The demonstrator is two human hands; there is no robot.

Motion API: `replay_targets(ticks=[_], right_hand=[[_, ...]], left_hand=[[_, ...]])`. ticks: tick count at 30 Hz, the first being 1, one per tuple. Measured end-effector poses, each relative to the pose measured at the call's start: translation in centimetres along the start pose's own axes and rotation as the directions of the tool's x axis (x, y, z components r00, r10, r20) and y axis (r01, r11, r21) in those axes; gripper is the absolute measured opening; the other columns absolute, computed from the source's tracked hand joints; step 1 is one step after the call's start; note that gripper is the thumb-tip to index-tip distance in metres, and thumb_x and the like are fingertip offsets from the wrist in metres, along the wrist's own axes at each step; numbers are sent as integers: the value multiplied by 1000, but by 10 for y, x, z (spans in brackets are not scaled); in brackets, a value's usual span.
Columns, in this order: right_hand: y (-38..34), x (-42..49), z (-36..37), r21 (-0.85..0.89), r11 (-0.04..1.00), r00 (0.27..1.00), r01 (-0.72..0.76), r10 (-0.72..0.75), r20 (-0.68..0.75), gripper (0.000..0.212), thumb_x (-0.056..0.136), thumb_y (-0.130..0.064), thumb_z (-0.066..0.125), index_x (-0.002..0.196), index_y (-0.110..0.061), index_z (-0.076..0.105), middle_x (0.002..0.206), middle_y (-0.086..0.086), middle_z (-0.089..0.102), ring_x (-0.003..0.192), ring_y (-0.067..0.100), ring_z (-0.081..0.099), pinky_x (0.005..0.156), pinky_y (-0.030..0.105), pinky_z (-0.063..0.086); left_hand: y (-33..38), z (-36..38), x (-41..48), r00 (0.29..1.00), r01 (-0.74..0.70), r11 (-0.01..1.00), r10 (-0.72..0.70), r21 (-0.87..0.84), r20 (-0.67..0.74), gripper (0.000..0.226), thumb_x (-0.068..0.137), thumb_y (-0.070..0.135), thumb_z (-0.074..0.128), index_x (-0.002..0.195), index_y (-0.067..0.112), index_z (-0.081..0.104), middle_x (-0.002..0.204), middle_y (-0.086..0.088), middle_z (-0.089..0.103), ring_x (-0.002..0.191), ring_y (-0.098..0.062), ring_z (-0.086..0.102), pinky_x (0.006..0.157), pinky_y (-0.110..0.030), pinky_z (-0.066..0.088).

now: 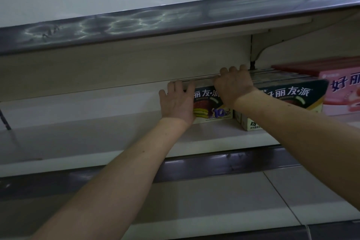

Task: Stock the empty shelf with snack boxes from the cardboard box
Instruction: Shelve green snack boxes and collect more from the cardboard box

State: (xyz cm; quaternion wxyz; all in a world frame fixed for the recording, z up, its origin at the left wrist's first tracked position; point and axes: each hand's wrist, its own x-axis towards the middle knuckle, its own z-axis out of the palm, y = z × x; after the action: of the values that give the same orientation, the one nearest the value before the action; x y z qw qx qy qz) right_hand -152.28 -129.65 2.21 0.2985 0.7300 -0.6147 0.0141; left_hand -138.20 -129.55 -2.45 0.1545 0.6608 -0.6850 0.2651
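Head view, dark-blue snack box (207, 106), white lettering, cake picture, pale base

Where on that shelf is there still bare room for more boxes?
Bare shelf runs from the left hand all the way to the picture's left edge, plus a narrow strip in front of the boxes. The right side is crowded: dark snack boxes under the right hand, then a pink box close beside them.
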Motion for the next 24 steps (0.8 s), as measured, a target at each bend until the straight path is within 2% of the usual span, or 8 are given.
replay_targets(ticks=[3, 9, 11, 13, 16, 19, 24], right_hand=[[1, 0, 3, 30, 998, 999, 49, -48, -22, 53, 88, -21, 62, 135, -7, 44, 133, 14, 45, 123, 31, 44, 100, 42, 34], [-8, -11, -3, 8, 1000, 1000, -5, 5, -19, 58, 89, -26, 60, 141, -12, 37, 140, 14, 40, 129, 32, 37, 104, 46, 30], [-17, -17, -7, 30, 999, 997, 15, -13, -76, 55, 89, -23, 59, 141, -14, 39, 139, 13, 39, 129, 31, 36, 103, 44, 30], [-26, -25, -12, 54, 997, 997, 49, -46, -60, 53, 90, -22, 59, 140, -15, 41, 138, 13, 39, 130, 31, 36, 103, 43, 31], [-34, -41, -18, 70, 996, 998, 58, -59, 25, 50, 93, -25, 57, 140, -15, 42, 140, 15, 38, 133, 34, 34, 108, 46, 29], [-36, -67, -27, 70, 997, 1000, 17, -18, 14, 43, 94, -19, 51, 136, -15, 47, 139, 15, 44, 131, 32, 39, 108, 44, 31], [-44, -119, -54, 123, 984, 990, -128, 119, 76, 30, 93, -18, 50, 122, -14, 56, 125, 10, 58, 116, 28, 55, 94, 37, 39]], left_hand=[[-1, -3, 1, 1000, 4, 1000, -5, 9, 17, 82, 80, 39, 71, 147, 22, 26, 138, -13, 36, 128, -32, 32, 97, -41, 30], [-1, -9, 0, 997, 14, 1000, -15, 14, 72, 81, 81, 37, 70, 147, 20, 25, 141, -14, 34, 133, -32, 29, 107, -45, 25], [-1, -12, -6, 1000, -9, 1000, 9, -6, -13, 73, 84, 32, 67, 145, 20, 30, 141, -14, 34, 133, -31, 29, 108, -44, 22], [-2, -17, -12, 991, -61, 997, 56, -38, -121, 58, 88, 25, 62, 140, 18, 38, 138, -13, 37, 129, -31, 32, 104, -41, 25], [-5, -27, -21, 990, -86, 992, 75, -90, -116, 43, 90, 19, 56, 132, 15, 47, 133, -13, 43, 124, -32, 37, 97, -38, 28], [-9, -33, -36, 986, -140, 978, 124, -153, -108, 40, 89, 21, 57, 128, 15, 52, 130, -13, 48, 121, -32, 42, 95, -38, 31], [-7, -52, -72, 968, -251, 920, 243, -301, -66, 34, 90, 22, 58, 124, 18, 57, 129, -13, 52, 121, -32, 46, 98, -40, 34]])
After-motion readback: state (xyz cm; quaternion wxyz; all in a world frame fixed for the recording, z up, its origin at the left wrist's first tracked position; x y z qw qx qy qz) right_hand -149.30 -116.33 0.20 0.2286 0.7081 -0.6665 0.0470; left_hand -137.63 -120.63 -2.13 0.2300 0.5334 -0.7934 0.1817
